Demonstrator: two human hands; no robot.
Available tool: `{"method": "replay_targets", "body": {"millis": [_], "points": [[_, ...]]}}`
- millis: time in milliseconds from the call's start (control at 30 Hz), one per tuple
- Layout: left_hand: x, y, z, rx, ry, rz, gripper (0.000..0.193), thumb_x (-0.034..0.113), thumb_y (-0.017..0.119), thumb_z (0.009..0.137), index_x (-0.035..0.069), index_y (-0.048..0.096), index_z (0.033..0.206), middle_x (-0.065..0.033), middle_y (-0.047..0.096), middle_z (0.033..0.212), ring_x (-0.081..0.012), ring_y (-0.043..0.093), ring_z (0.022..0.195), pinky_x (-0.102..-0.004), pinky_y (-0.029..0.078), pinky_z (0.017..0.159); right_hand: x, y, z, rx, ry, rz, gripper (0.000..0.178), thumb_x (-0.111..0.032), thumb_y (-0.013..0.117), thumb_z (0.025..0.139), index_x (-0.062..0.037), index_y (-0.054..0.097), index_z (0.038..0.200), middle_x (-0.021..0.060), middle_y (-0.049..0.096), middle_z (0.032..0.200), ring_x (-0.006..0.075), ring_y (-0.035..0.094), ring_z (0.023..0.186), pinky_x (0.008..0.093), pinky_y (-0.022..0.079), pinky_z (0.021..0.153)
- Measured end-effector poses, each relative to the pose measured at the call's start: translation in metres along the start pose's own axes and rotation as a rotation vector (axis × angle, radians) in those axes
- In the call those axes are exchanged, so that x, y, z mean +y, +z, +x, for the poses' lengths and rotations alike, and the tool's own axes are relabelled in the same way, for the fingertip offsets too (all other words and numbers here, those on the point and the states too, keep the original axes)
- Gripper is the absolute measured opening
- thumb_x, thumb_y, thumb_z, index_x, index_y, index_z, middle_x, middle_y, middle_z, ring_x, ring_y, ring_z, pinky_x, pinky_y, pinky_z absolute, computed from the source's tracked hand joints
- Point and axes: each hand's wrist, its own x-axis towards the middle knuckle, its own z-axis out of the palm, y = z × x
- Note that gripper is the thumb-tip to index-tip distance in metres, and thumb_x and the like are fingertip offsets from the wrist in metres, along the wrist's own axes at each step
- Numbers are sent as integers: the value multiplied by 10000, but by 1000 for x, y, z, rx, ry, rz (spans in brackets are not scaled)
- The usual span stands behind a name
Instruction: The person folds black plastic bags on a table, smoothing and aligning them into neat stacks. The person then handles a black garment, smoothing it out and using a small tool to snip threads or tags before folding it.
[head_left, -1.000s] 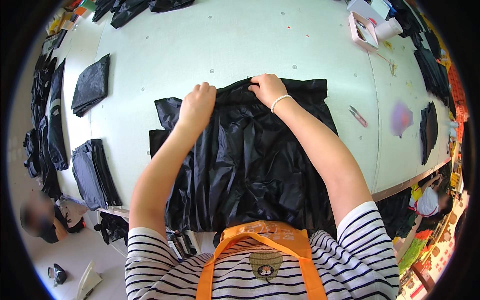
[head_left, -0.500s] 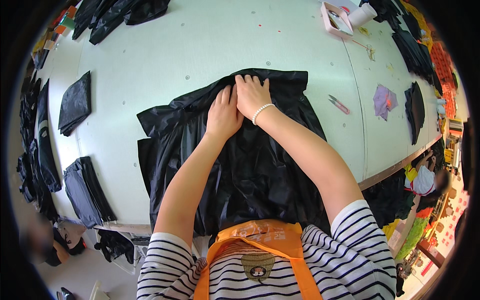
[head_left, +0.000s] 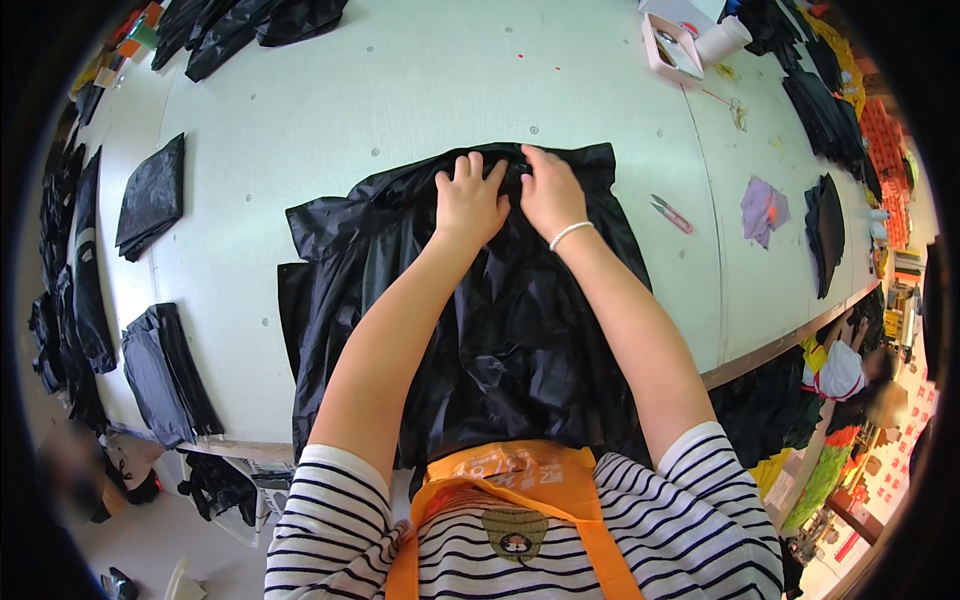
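1. Head view, cloth: I'm seeing the black cloth (head_left: 520,350) lying on the pale table (head_left: 600,110), straight in front of the wearer. Its far edge is bunching into folds by both hands; its near part is reaching the orange apron (head_left: 520,468).
2. Left hand (head_left: 466,205): I'm reading it as loose, fingers fanning out, thumb standing well off them, tips resting on the cloth near the far edge. I'm seeing nothing caught in it.
3. Right hand (head_left: 552,200), white bracelet (head_left: 570,234) on the wrist: it's sitting just beside the left, fingers partly curling at the far edge. I'm not managing to tell whether thumb and forefinger are pinching cloth.
4. Right side: snips (head_left: 672,214) are lying near the cloth, a purple rag (head_left: 764,211) farther out, a black stack (head_left: 825,237) beyond it. A pink tray (head_left: 672,72) is sitting at the far right.
5. Left side: two folded bundles (head_left: 152,198) are lying well apart from the cloth.
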Motion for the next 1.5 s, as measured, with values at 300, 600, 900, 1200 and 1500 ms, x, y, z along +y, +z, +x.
{"method": "replay_targets", "body": {"millis": [300,600,900,1200,1500], "points": [[-32,-6,-14,162,105,-466,394,162,637,762,72,597,1144,-125,557,1133,-302,537,1058,-400,468,860,10,23,1,-91,-382,-171,170,-122,681,733,-71,656,893,48,592,848,239,547,917,354,460,794],[-95,4,-37,202,-175,-259,299,126,528,854,30,598,1129,-117,581,1110,-288,571,1022,-366,508,819,0,40,13,-138,-317,-277,71,-163,622,825,-106,656,799,28,578,846,214,530,895,359,400,742],[-83,-10,-24,-6,-304,-21,300,103,574,784,48,593,1079,-133,576,961,-308,578,914,-397,534,702,3,42,8,-97,-226,-183,67,-158,625,824,-119,675,801,21,576,891,229,515,926,383,410,747],[-20,11,-2,162,-8,-495,405,82,559,779,62,595,1182,-131,576,1065,-318,540,1005,-401,463,873,31,38,9,-46,-15,581,200,-23,662,737,-87,670,926,57,596,981,291,541,960,380,462,840],[1,-6,-7,103,90,-254,498,162,584,802,205,534,1296,-126,529,1115,-308,513,1017,-414,469,820,74,22,11,-5,-262,43,258,-94,728,707,-120,694,961,11,611,970,212,546,983,362,423,826]]}}
